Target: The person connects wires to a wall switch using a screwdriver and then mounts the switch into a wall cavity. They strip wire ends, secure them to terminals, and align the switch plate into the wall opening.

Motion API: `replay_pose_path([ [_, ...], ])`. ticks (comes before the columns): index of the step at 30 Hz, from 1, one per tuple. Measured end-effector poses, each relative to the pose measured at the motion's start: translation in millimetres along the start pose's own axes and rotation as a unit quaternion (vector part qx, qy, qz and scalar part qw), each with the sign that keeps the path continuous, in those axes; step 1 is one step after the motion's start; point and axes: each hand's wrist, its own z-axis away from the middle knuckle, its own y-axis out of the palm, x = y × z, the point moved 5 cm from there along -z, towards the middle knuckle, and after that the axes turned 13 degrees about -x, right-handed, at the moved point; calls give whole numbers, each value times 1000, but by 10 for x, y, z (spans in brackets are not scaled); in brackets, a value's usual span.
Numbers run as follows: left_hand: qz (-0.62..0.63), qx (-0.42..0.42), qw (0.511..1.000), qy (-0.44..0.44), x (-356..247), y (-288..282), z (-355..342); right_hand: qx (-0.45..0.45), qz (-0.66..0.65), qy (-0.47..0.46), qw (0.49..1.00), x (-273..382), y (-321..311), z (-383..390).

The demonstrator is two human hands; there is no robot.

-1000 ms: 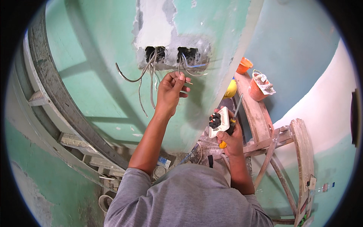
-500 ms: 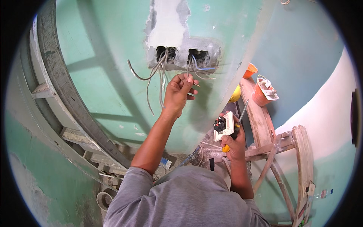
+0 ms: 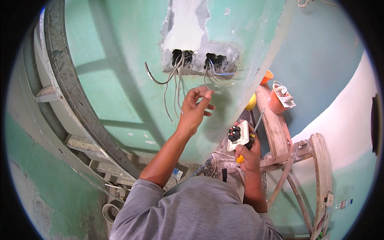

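My left hand (image 3: pixel 196 108) is raised below the right-hand wall box (image 3: pixel 219 62). Its thumb and forefinger close on the tip of a thin grey electrical wire (image 3: pixel 205 76) that comes out of that box; the other fingers are loosely curled. Beside this wire hang a blue wire (image 3: pixel 224 73) and another grey one. Lower and to the right, my right hand (image 3: pixel 251 154) grips a white-framed wall socket (image 3: pixel 242 138), its black back facing left. The same hand holds a screwdriver (image 3: pixel 259 119) with a yellow and black handle, shaft pointing up.
Several grey wires (image 3: pixel 166 83) hang from the left wall box (image 3: pixel 179 57). A wooden scaffold plank (image 3: pixel 272 116) at right carries an orange bucket (image 3: pixel 280 99), with a yellow rounded object (image 3: pixel 251 103) beside it. A ladder-like frame (image 3: pixel 66 80) stands at left.
My left hand has moved slightly down along the grey wire, toward its tip. The view has shifted a little, so the wall boxes sit farther right. My right hand keeps its hold.
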Motion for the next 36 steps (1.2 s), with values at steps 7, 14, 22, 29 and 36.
replay_pose_path([
  [7,-28,165,986,7,-92,-107,601,-14,-6,12,1000,-34,16,60],
  [14,169,297,883,322,-1477,-150,1269,-21,25,20,999,-230,3,68],
  [22,308,333,756,471,-2010,-60,1552,-28,46,22,998,-194,111,161],
  [29,306,360,772,424,-2148,-99,1538,-35,41,19,998,-215,223,227],
  [36,449,271,712,467,-1941,-131,1546,-34,52,34,997,-335,199,253],
])
